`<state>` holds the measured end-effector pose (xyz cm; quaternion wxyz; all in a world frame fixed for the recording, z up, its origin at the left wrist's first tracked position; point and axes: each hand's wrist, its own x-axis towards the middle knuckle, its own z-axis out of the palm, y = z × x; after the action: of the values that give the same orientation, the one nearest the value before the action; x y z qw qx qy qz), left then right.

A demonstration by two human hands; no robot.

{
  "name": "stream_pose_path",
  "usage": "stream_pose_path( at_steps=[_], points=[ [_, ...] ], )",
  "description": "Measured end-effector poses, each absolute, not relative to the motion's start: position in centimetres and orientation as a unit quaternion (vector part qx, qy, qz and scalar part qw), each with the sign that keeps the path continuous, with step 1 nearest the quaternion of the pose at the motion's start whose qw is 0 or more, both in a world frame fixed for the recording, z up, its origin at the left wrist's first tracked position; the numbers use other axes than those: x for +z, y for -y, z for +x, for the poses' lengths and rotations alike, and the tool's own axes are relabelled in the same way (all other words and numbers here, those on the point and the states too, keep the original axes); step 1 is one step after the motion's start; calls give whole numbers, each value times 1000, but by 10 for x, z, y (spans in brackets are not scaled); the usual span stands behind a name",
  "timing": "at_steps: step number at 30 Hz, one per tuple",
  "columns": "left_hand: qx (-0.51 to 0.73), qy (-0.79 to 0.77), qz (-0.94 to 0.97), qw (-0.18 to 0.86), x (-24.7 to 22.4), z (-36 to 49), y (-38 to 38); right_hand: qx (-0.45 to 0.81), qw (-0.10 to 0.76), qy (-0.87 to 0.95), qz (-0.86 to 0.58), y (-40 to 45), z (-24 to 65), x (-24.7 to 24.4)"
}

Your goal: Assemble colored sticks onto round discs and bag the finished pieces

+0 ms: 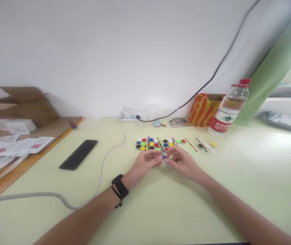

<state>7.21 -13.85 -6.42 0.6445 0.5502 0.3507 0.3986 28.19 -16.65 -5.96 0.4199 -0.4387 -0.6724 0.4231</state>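
Observation:
My left hand pinches a small blue piece from which a thin dark stick points down. My right hand meets it from the other side, thumb and fingertips closed on the same blue piece. Its exact form is mostly covered by my fingers. Just beyond my hands, several small round discs in mixed colours, such as a yellow disc, lie in rows. Thin coloured sticks lie among them. To the right are a red stick, a black stick and a black disc.
A black slab lies left, near a grey cable. Along the wall stand a power strip, eyeglasses, a striped bag and a large water bottle. White cards and a cardboard box occupy the far left.

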Motion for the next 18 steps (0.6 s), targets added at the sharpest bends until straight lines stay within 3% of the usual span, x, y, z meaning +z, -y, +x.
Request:
stream_pose_path(
  at_steps=[6,14,18],
  points=[
    [397,-360,556,635,-65,72,138,385,421,688,-448,169,283,-60],
    [387,-370,556,636,-65,70,136,148,427,782,-428,176,285,-68],
    [388,-361,552,644,-67,70,136,66,364,823,-430,175,288,-61]
  ],
)
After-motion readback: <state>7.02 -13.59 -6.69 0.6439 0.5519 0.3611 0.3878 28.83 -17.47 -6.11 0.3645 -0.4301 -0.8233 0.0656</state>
